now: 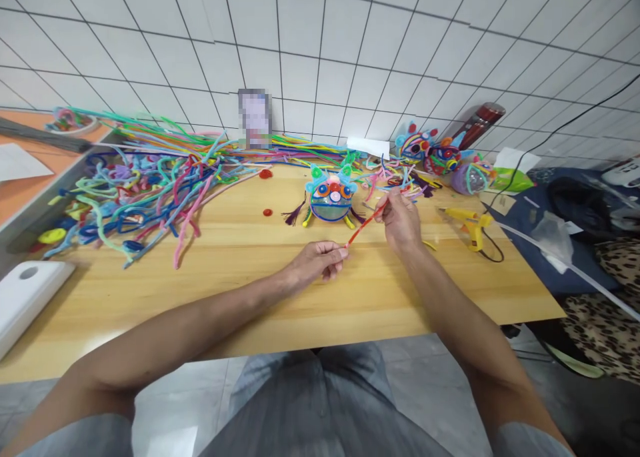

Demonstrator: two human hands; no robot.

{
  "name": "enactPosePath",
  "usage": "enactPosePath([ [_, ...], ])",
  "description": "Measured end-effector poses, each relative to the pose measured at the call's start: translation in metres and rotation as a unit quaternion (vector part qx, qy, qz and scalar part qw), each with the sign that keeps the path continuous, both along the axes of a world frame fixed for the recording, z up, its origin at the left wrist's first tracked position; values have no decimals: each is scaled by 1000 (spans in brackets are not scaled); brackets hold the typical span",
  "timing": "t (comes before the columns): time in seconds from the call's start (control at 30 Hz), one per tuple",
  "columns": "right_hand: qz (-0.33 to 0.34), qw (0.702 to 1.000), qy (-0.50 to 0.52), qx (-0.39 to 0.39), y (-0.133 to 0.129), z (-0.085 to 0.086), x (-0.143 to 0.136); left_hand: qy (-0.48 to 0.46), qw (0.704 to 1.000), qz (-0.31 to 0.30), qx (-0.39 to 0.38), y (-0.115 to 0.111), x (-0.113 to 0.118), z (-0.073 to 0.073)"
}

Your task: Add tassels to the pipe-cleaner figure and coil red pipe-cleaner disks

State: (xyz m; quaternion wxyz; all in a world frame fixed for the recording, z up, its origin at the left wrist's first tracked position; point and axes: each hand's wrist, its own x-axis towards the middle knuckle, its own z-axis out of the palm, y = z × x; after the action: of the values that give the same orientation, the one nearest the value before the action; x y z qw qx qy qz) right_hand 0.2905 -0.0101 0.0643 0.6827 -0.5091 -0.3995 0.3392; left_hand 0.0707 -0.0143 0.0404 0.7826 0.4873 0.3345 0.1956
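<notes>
A red pipe cleaner (367, 225) stretches slantwise between my two hands above the wooden table. My left hand (320, 259) pinches its lower end. Farther up and to the right, my right hand (400, 222) grips the other end. Just behind them stands a colourful lion-head figure (331, 197) with a clear round body, blue ears, big ringed eyes and dark tassels at its sides. Two small red coils, one nearer (268, 212) and one farther back (265, 173), lie to the left of the figure.
A grey tray (37, 193) on the left overflows with pipe cleaners (150, 190). More figures (443, 155) sit at the back right by a red flask (483, 123). A yellow glue gun (473, 225) lies at right. A white box (33, 297) occupies the left edge.
</notes>
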Motion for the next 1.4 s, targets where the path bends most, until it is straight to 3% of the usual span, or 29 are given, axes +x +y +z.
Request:
enactPosePath([
  [0.27, -39, 999, 5, -2, 4, -25, 12, 12, 999, -36, -27, 7, -5, -9],
  [0.4, -44, 999, -8, 3, 3, -28, 20, 43, 996, -71, 14, 7, -6, -12],
  [0.67, -38, 999, 24, 2, 0, -26, 16, 49, 969, -206, 125, 0, -14, 6],
  [0.83, -41, 998, 49, -19, 3, -20, 28, -7, 988, -141, 58, 9, -9, -5],
  [0.9, -10, 999, 45, -21, 1, -18, 30, -25, 994, -102, 30, 12, -7, -11],
  [1.03, 125, 991, -7, -50, -10, -18, 16, -46, 996, -75, 28, 12, -8, -15],
  [1.13, 221, 971, -35, -88, -19, -19, 2, -46, 995, -81, 34, 9, -10, -11],
  [1.23, 295, 950, 0, -103, -23, -17, -4, -41, 995, -87, 12, 7, -11, -9],
  [1.33, 355, 927, 35, -113, -25, -15, -6, -34, 996, -71, -33, 7, -10, -8],
  [1.4, 373, 919, 5, -126, -27, -15, -10, -24, 996, -66, -51, 6, -9, -7],
])
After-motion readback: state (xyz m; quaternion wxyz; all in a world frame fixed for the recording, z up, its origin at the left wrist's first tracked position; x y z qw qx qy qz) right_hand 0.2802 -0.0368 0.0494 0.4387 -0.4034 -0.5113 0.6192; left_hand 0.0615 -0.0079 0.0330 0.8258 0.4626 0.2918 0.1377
